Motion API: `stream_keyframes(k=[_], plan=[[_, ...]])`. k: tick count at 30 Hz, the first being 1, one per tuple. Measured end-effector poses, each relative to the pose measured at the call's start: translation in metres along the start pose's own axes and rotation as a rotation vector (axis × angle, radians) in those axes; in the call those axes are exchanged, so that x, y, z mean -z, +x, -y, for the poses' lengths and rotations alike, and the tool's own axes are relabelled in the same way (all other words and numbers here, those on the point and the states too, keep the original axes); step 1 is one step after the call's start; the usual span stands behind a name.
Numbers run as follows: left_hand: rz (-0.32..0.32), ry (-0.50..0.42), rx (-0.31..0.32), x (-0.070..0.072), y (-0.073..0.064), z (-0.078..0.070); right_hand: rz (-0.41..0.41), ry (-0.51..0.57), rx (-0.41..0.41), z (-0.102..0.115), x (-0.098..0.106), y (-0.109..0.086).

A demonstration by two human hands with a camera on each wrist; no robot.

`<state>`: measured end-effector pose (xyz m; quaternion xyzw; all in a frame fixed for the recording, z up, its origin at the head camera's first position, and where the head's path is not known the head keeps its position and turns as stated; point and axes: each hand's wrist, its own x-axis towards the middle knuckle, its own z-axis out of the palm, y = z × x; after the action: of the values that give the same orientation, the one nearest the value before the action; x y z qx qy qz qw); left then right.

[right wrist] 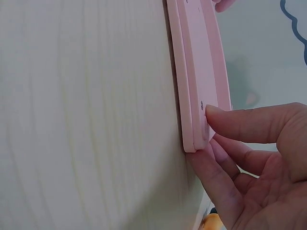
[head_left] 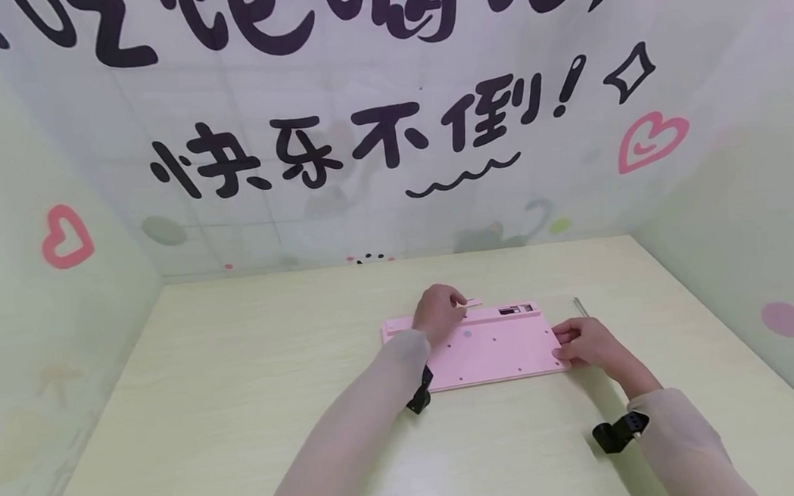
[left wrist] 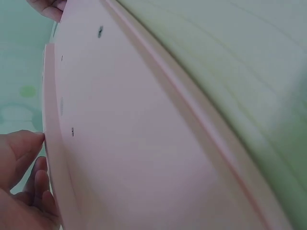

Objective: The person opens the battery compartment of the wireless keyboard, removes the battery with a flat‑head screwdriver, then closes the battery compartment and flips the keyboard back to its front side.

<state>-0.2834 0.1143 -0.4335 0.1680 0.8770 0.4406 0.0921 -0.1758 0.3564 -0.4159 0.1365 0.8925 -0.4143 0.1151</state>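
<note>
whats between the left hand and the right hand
In the head view, the pink panel lies between the left hand and the right hand, which grips its right end.

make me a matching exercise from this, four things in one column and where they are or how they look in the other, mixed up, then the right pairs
1. pink panel
2. metal rod
3. small pink piece
4. right hand

A. gripping the panel's edge
B. at the left hand
C. dotted with small dark spots
D. sticking out beyond the right hand in the head view

Pairs: 1-C, 2-D, 3-B, 4-A
</note>
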Motion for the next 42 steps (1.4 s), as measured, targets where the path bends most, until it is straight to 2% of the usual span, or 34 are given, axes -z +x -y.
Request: stream_keyframes(k=[11, 18, 23, 30, 42], plan=[[0.025, 0.031, 0.003, 0.014, -0.020, -0.002, 0.003, 0.000, 0.020, 0.001, 0.001, -0.004], [0.023, -0.022, 0.010, 0.013, -0.025, 0.005, 0.028, 0.012, 0.036, -0.002, 0.003, -0.003], [0.015, -0.040, 0.023, 0.016, -0.028, 0.002, 0.061, 0.032, 0.039, -0.004, 0.006, -0.003], [0.017, -0.061, 0.064, 0.018, -0.029, -0.003, 0.107, 0.045, 0.028, 0.001, 0.014, -0.002], [-0.012, -0.072, 0.082, 0.012, -0.022, 0.003, 0.123, -0.002, 0.079, 0.013, 0.050, -0.001]])
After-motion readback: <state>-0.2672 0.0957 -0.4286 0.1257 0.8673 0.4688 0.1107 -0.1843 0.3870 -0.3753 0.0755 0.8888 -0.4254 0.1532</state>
